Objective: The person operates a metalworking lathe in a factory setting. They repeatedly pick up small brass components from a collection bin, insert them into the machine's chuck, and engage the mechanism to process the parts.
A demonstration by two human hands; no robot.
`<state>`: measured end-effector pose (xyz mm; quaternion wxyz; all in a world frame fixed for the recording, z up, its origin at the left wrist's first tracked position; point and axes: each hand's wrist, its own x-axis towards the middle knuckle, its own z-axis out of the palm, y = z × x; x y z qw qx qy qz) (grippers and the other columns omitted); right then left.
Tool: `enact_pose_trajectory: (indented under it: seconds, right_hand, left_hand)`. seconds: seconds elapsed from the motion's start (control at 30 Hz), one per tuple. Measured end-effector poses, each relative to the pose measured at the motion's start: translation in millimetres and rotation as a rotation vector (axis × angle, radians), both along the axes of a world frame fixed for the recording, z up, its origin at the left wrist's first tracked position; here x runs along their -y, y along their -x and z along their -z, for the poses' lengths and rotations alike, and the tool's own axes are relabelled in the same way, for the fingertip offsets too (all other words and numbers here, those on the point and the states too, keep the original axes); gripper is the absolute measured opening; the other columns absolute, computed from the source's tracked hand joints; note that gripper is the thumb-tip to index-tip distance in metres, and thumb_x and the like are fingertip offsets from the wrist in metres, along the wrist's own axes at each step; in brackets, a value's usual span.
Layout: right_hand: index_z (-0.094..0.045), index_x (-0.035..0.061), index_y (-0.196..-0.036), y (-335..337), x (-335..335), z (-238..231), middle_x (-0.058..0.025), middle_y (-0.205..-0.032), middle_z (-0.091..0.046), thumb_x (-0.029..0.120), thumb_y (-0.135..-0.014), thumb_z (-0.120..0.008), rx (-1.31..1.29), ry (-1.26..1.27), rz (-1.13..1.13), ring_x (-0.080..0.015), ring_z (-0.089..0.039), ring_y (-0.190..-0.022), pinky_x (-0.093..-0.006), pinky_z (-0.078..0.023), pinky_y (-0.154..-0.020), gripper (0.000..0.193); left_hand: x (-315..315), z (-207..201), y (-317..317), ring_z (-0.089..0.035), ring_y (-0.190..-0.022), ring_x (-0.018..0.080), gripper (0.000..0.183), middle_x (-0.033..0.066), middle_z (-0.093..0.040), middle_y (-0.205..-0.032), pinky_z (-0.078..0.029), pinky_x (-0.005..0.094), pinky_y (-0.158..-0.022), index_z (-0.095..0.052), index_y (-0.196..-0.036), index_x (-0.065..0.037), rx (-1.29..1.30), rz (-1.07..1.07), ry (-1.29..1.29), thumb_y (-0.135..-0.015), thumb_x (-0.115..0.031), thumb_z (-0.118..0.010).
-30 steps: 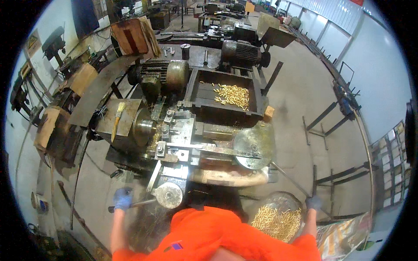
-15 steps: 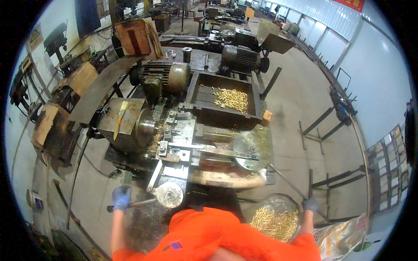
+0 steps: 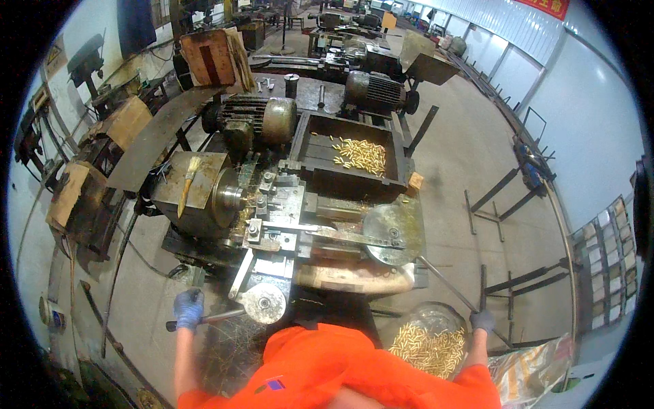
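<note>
My left hand, in a blue glove, is wrapped round the end of a short lever. That lever runs to a round metal disc at the front of a small lathe. On the other side my right hand, in a dark glove, grips a long thin rod lever, which slants up to a larger disc on the lathe's right. Between the discs lie a flat metal link bar and the tool slide. The spindle chuck sits left of the slide.
Small brass-coloured pieces lie in a dark metal tray behind the lathe. More fill a round basin near my right arm. A brush rests on the headstock. Motors, metal stands and a sack stand around.
</note>
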<state>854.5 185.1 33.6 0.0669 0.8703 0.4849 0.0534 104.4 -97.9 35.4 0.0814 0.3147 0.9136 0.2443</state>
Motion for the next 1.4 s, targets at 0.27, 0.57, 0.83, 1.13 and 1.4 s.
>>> enact_pose_trajectory:
  seconds: [0.27,0.57,0.83,1.13,1.4]
  right_hand:
    - [-0.068,0.0056,-0.08,-4,5,6,-0.0192,-0.086,-0.064,0.04,-0.068,-0.064,-0.022,-0.037,-0.032,-0.0335,-0.063,-0.082,-0.0394,-0.05,-0.07,0.037]
    - [-0.068,0.0064,-0.083,-13,8,9,-0.0181,-0.086,-0.064,0.039,-0.067,-0.063,0.047,0.072,-0.012,-0.0336,-0.063,-0.082,-0.0391,-0.051,-0.069,0.037]
    - [-0.067,0.0055,-0.082,8,17,-7,-0.0185,-0.088,-0.064,0.039,-0.068,-0.061,0.02,0.084,0.026,-0.0331,-0.063,-0.082,-0.0396,-0.051,-0.069,0.036]
    - [-0.067,0.0049,-0.082,6,22,2,-0.0188,-0.088,-0.064,0.035,-0.066,-0.065,0.042,0.04,-0.002,-0.0341,-0.062,-0.083,-0.0399,-0.05,-0.07,0.035]
    - [-0.066,0.0017,-0.08,4,29,7,-0.0206,-0.082,-0.063,0.045,-0.068,-0.062,0.018,0.003,0.002,-0.0361,-0.063,-0.077,-0.0416,-0.05,-0.065,0.045]
  left_hand:
    - [2,3,3,-0.064,-0.074,0.0281,0.023,0.0146,-0.065,-0.08,-0.049,0.0351,-0.067,-0.068,-0.088,-0.009,-0.024,-0.002,0.014,-0.073,-0.024,-0.061]
    - [2,11,7,-0.063,-0.074,0.0291,0.022,0.0139,-0.064,-0.08,-0.048,0.0366,-0.067,-0.067,-0.088,-0.01,-0.006,0.012,-0.041,-0.073,-0.024,-0.06]
    - [-1,1,2,-0.063,-0.074,0.0304,0.02,0.0143,-0.064,-0.079,-0.048,0.0381,-0.067,-0.067,-0.086,-0.009,-0.013,0.004,-0.01,-0.074,-0.023,-0.06]
    - [1,-7,-2,-0.062,-0.071,0.0309,0.021,0.015,-0.064,-0.076,-0.048,0.0392,-0.065,-0.067,-0.085,-0.006,-0.058,0.022,-0.017,-0.075,-0.024,-0.06]
    - [1,-12,-3,-0.062,-0.069,0.0311,0.02,0.0159,-0.063,-0.074,-0.048,0.0397,-0.064,-0.066,-0.083,-0.005,-0.06,0.052,-0.062,-0.075,-0.023,-0.061]
